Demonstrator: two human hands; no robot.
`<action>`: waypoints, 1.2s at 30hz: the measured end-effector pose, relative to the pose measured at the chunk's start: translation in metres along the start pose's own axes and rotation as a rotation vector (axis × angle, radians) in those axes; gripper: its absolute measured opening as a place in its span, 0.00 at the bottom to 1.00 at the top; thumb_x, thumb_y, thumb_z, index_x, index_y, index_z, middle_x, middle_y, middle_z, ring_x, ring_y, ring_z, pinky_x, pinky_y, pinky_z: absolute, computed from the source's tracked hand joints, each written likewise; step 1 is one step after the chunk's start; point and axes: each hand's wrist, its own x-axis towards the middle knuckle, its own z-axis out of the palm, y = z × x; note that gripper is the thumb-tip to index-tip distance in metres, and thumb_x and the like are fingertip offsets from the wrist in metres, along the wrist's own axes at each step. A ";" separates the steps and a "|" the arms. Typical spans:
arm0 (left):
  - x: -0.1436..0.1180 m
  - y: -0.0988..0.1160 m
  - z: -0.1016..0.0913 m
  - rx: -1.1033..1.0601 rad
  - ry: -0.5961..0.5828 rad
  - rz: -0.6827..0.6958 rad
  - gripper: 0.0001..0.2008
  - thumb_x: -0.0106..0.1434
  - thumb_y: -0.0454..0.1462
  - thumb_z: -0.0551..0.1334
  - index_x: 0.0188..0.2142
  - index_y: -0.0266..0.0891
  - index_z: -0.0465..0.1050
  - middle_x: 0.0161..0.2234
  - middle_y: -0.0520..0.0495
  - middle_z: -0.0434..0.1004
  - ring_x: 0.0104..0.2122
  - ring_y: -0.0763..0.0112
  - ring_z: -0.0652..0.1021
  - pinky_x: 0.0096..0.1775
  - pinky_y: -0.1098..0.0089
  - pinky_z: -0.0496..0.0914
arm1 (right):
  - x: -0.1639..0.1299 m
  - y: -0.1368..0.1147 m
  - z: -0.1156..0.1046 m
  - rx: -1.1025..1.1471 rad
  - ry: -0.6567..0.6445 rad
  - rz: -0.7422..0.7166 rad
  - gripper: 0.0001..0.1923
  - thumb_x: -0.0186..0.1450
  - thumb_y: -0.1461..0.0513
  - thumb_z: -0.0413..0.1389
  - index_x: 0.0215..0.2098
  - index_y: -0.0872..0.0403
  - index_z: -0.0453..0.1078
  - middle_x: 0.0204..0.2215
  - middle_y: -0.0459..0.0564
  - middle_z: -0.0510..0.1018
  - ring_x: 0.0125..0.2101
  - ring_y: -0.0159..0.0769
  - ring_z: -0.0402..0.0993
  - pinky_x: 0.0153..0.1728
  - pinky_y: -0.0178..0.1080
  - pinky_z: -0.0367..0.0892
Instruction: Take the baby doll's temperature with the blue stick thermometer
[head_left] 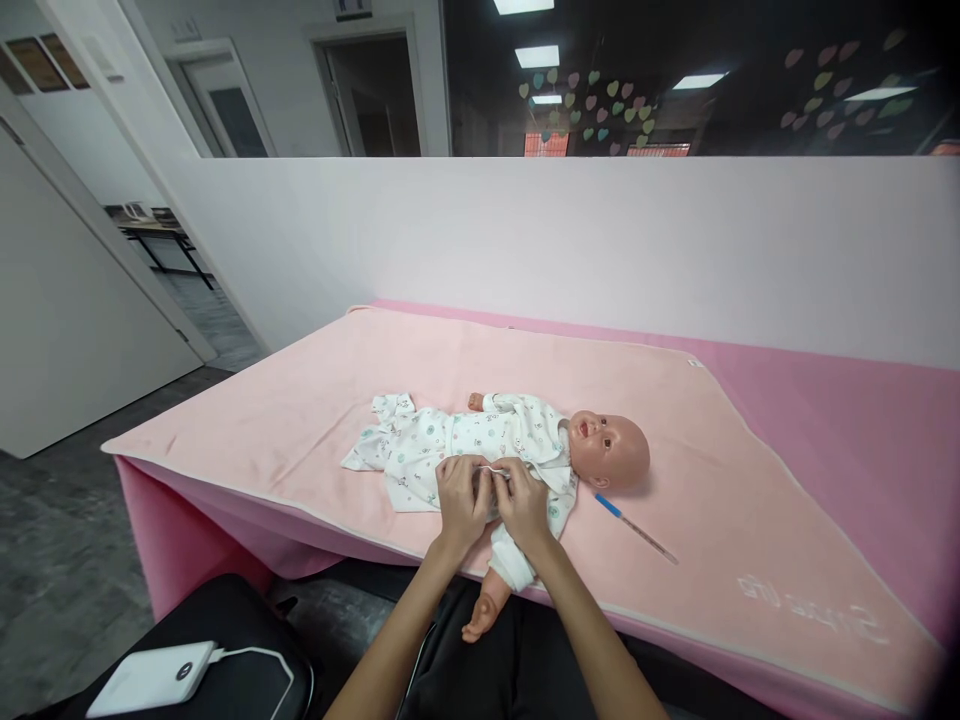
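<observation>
Hands (pixel 491 495) pinching garment (pixel 465 440) tie.

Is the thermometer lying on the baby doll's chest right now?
No, the thermometer lies on the pink blanket beside the baby doll's head, apart from both hands, which are on the doll's garment.

head cam | looks forward and down | close over pink blanket (pixel 315 400) | doorway far left
</observation>
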 end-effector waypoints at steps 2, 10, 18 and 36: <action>0.000 -0.001 0.001 0.000 0.006 0.005 0.08 0.65 0.37 0.50 0.34 0.40 0.66 0.31 0.48 0.72 0.34 0.66 0.71 0.42 0.62 0.60 | 0.000 0.000 0.000 -0.010 0.009 0.017 0.08 0.66 0.63 0.46 0.37 0.54 0.67 0.31 0.48 0.76 0.30 0.31 0.73 0.30 0.31 0.64; -0.002 -0.006 0.002 -0.028 0.004 0.044 0.08 0.65 0.36 0.51 0.36 0.40 0.68 0.32 0.49 0.73 0.34 0.68 0.71 0.43 0.63 0.60 | -0.001 -0.002 -0.001 0.033 0.013 0.045 0.10 0.67 0.62 0.45 0.39 0.54 0.67 0.31 0.47 0.76 0.28 0.30 0.73 0.29 0.31 0.64; -0.001 -0.006 0.000 -0.065 0.063 0.050 0.07 0.65 0.35 0.51 0.35 0.40 0.67 0.30 0.51 0.73 0.32 0.70 0.72 0.43 0.63 0.61 | 0.000 -0.005 -0.003 0.034 0.005 0.043 0.10 0.66 0.61 0.46 0.39 0.54 0.68 0.32 0.48 0.76 0.27 0.29 0.71 0.29 0.31 0.64; 0.002 0.003 -0.005 -0.066 -0.023 0.048 0.07 0.62 0.37 0.55 0.37 0.41 0.70 0.33 0.50 0.75 0.34 0.67 0.72 0.44 0.61 0.60 | -0.001 -0.001 -0.001 0.023 0.017 0.082 0.12 0.67 0.61 0.44 0.40 0.54 0.67 0.33 0.49 0.76 0.32 0.33 0.73 0.33 0.33 0.66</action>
